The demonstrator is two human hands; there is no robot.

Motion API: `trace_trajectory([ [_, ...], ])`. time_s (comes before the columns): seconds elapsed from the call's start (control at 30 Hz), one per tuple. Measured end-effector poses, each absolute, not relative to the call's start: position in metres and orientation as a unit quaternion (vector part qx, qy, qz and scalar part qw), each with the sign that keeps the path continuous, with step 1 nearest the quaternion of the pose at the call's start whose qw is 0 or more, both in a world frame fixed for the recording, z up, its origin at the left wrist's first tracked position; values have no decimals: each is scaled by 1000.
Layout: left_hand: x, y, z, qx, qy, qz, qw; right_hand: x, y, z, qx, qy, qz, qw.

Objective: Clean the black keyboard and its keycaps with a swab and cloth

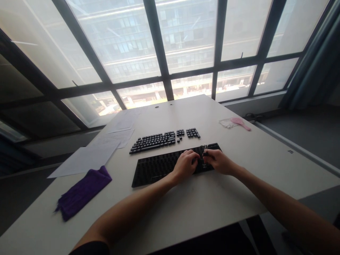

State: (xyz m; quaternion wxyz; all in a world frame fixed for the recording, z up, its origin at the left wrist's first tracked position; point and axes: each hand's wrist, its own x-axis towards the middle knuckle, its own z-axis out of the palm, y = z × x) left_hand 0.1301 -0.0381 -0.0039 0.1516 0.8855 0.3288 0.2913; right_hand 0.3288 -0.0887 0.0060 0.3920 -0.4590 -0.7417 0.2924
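A black keyboard base [156,168], with most of its keycaps off, lies slantwise before me. My left hand [186,162] rests over its middle with the fingers curled in; whatever is under the fingertips is hidden. Just to the right, my right hand [216,160] pinches a small wire keycap puller [205,147] above the right part of the base. The fingers cover part of this tool, and a small dark piece shows beside them. Behind the base, the removed black keycaps [156,140] are laid out in keyboard order, with smaller groups [193,132] to the right.
A purple cloth [84,193] lies at the left on the white table [164,212]. Sheets of paper [87,159] spread along the left edge. Toward the right edge sit a pink brush-like object [240,123] and a clear plastic wrapper [225,123]. Large windows stand behind.
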Motion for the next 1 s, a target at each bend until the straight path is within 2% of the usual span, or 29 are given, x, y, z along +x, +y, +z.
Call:
trace_trajectory([
  [0.1,131,-39,-6,884,330,293,154,328,-89,7,-455,-758,284,371],
  [0.27,129,-42,-1,892,302,295,162,329,-94,8,-437,-805,199,348],
  [0.43,132,-48,8,927,244,230,169,328,-102,1,-410,-831,165,339],
  [0.77,140,-46,-5,915,273,241,172,324,-95,-12,-468,-706,293,443],
  [1.0,138,-43,-6,874,298,269,273,324,-92,-15,-480,-625,356,503],
])
